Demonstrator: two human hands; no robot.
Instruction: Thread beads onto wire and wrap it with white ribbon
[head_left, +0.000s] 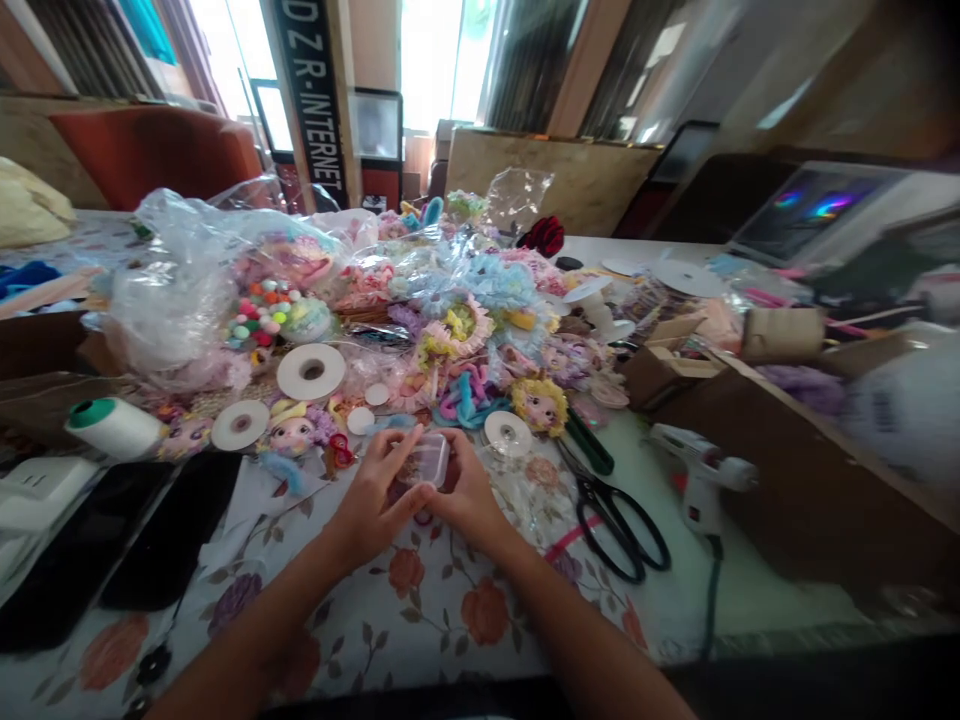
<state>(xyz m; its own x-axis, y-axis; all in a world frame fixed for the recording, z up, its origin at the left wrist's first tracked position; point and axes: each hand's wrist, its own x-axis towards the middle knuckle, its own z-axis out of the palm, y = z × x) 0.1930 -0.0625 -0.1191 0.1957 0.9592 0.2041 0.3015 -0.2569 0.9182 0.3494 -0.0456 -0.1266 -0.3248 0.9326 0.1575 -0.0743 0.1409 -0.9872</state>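
A small clear plastic box (430, 458) is gripped between both hands, a little above the flowered tablecloth (420, 640). My left hand (381, 492) wraps its left side, thumb along the near edge. From the right, my right hand (471, 492) closes round the other side. Small contents show faintly through the plastic, too blurred to name. Just beyond the box lie twisted blue and purple pipe cleaners (471, 396) and a white ribbon spool (508, 434). A red looped piece (340, 450) rests left of my left hand.
Black-handled scissors (619, 525) and a white glue gun (701, 480) with a cord lie at right, beside a cardboard box (795, 480). Two dark phones (176, 530) and a thread cone (116, 428) are at left. Doll-face pieces (540, 404), pompoms (261, 310) and plastic bags (176, 290) pile up behind.
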